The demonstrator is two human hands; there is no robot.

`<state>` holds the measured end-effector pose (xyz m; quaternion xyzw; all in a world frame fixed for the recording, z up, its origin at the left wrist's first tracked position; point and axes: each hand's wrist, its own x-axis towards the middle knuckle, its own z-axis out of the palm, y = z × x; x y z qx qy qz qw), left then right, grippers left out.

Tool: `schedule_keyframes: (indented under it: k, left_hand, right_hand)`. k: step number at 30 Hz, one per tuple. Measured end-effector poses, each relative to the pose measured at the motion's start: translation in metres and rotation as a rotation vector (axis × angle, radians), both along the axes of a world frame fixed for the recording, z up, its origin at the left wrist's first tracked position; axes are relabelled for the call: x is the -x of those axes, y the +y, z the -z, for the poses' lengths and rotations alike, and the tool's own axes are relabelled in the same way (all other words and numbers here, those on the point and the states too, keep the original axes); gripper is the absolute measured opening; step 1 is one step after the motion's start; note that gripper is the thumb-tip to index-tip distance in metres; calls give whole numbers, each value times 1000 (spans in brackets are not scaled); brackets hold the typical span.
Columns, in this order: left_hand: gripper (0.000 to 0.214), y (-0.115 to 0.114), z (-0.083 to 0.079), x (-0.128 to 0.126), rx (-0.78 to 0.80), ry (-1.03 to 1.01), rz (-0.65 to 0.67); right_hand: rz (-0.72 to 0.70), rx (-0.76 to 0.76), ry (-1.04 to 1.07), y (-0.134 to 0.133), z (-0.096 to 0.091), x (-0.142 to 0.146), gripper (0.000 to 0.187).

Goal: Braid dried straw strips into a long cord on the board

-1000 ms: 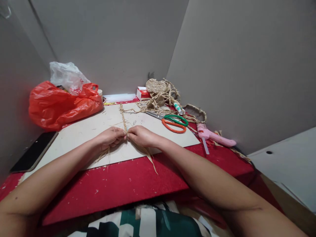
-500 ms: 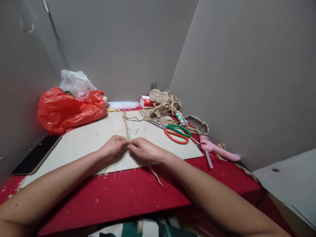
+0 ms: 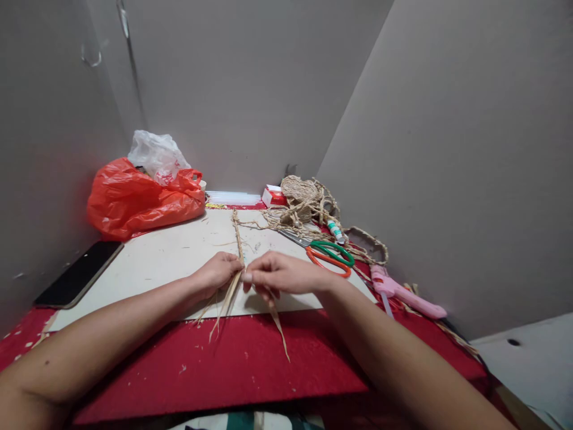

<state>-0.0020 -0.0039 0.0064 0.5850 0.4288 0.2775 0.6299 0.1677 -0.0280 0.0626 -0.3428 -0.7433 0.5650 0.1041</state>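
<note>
A thin braided straw cord runs down the middle of the white board toward me. My left hand is closed in a pinch on the cord's near end, where loose straw strands fan out toward the board's front edge. Just right of it, my right hand has its fingers curled around a straw strand whose tail hangs past the board's edge. The fingertips of the two hands almost meet at the cord.
Scissors with green and orange handles lie to the right, before a heap of braided straw cord. A pink glue gun rests at the far right. An orange plastic bag and a black phone are on the left.
My right hand has lifted slightly and moved off from the left, drawing a strand to the right. More loose strands now show below the left hand. The camera view has shifted a little.
</note>
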Motion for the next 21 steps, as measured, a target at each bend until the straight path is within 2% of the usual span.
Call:
schedule_keyframes:
  k: [5,7,9,12,15,18,21]
  left_hand:
    - [18,4,-2,0,31,51,-64]
    - [17,8,-2,1,8,96,-91]
    - [18,12,-1,3,-54,139,-105]
    - [20,18,2,7,-180,195,-109]
    - [20,22,6,9,-283,229,-92]
    - [19,24,6,9,-329,272,-66]
    - [21,26,6,9,-349,295,-68]
  right_hand:
    - [480,-260,-32,52,-17,-2,19]
    - [638,-375,-120,83,-13,3,15]
    - [739,-486,-283,116,-3,12,14]
    - [793,-568,-384,161,13,27,14]
    - [837,-561,-453,193,27,43,18]
    - [880,-494,-485,216,37,54,14]
    - [918,-433,-427,231,44,57,10]
